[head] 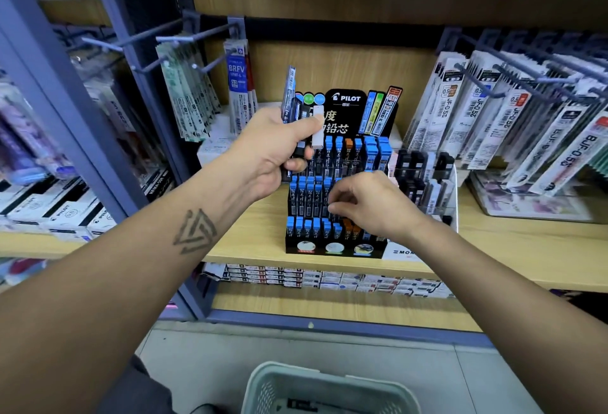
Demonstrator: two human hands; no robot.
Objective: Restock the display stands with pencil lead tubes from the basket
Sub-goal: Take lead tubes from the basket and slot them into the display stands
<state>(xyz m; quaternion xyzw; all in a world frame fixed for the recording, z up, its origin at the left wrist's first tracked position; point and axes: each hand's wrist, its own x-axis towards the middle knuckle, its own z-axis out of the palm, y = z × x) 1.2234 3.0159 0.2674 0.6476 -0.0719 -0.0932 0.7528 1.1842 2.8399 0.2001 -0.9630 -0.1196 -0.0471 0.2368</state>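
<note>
A black tiered Pilot display stand [335, 251] sits on the wooden shelf, its rows filled with blue-capped and a few orange-capped lead tubes [309, 193]. My left hand [279, 150] is raised in front of the stand's top row and grips a bunch of lead tubes [291, 98], dark ones and a white one, that stick up above the fist. My right hand [368, 203] hovers over the middle row with fingertips curled together at a tube slot; what they pinch is hidden. A pale green basket [263, 384] stands on the floor below.
A second clear stand with dark tubes [424, 180] sits right of the Pilot stand. Hanging refill packs [493, 111] crowd the pegs to the right and left [187, 91]. Flat boxes [329, 278] line the shelf below. A grey upright post [65, 111] stands at left.
</note>
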